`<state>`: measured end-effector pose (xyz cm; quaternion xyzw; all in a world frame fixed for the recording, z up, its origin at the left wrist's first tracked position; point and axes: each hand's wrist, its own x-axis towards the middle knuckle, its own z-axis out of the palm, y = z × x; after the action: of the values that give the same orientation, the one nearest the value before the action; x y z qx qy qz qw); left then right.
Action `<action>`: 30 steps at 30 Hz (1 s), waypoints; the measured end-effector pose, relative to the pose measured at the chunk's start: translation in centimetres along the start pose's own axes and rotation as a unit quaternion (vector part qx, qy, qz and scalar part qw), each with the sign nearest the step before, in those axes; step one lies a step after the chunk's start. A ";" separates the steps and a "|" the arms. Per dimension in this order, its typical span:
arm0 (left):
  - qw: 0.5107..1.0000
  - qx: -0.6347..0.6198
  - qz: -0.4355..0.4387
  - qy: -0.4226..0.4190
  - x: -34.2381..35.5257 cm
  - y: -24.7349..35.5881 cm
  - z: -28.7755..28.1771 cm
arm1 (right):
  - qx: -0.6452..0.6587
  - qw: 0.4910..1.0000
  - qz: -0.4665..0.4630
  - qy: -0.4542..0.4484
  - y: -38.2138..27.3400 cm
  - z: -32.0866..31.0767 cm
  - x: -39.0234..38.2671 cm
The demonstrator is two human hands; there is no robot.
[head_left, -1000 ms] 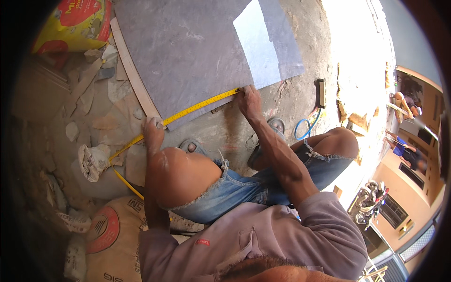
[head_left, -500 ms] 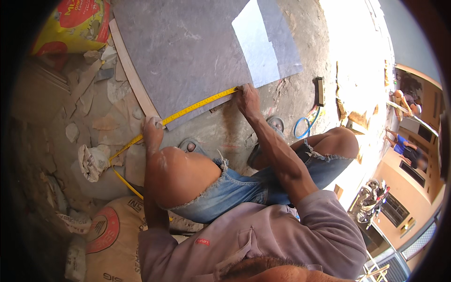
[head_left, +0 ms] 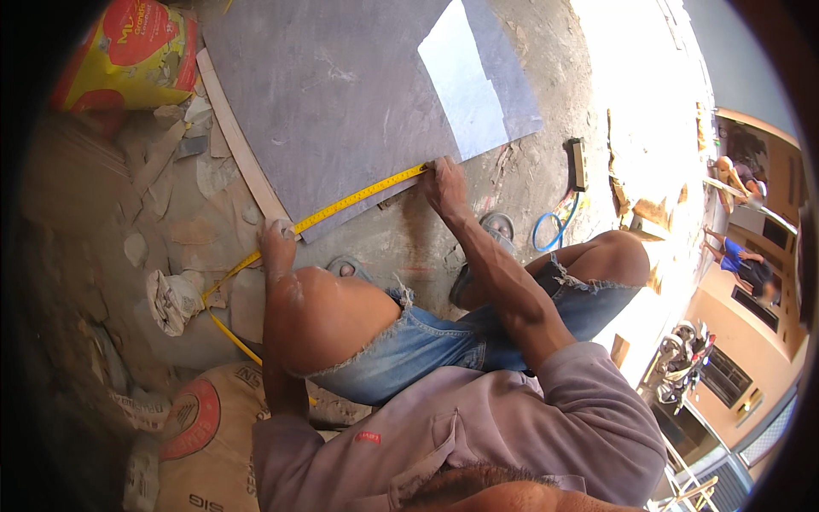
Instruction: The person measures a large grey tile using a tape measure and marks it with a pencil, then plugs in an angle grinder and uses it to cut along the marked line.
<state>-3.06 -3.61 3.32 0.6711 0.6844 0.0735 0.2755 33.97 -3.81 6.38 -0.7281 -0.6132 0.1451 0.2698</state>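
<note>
A yellow tape measure (head_left: 359,197) is stretched along the near edge of a large grey tile (head_left: 333,111). My left hand (head_left: 278,246) closes on the tape at the tile's near left corner. At the tape's right end, my right hand (head_left: 445,184) grips it against the tile edge, fingers bent together. Beyond my left hand the tape runs on slack, bends on the ground near a crumpled whitish bag and passes behind my left knee. A pale strip (head_left: 239,141) lies along the tile's left edge.
Broken tile pieces and rubble (head_left: 192,147) lie at left. A yellow and red sack (head_left: 128,55) stands at far left, a brown sack (head_left: 209,435) at near left. Right of the tile is a dark tool (head_left: 579,165) with a blue cord (head_left: 548,232). Two people are in the far right background.
Both hands and the tape stay at almost the same places on the tile. The view has shifted very slightly.
</note>
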 end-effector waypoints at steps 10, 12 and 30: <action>0.979 -0.183 -0.059 0.064 3.8 2.8 -8.3 | -0.067 0.951 -0.301 0.008 -9.8 -5.5 18.3; 0.982 -0.169 -0.060 0.053 5.2 4.6 -12.0 | -0.070 0.951 -0.301 -0.022 -11.8 -7.9 20.3; 0.976 -0.177 -0.080 -0.097 5.4 3.2 -5.5 | 0.509 0.701 0.480 -0.137 8.2 -8.8 1.2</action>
<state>-2.59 3.38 7.96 0.5589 0.6816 0.1058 0.4603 45.73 -5.34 9.00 -0.6481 -0.0435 0.6430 0.4058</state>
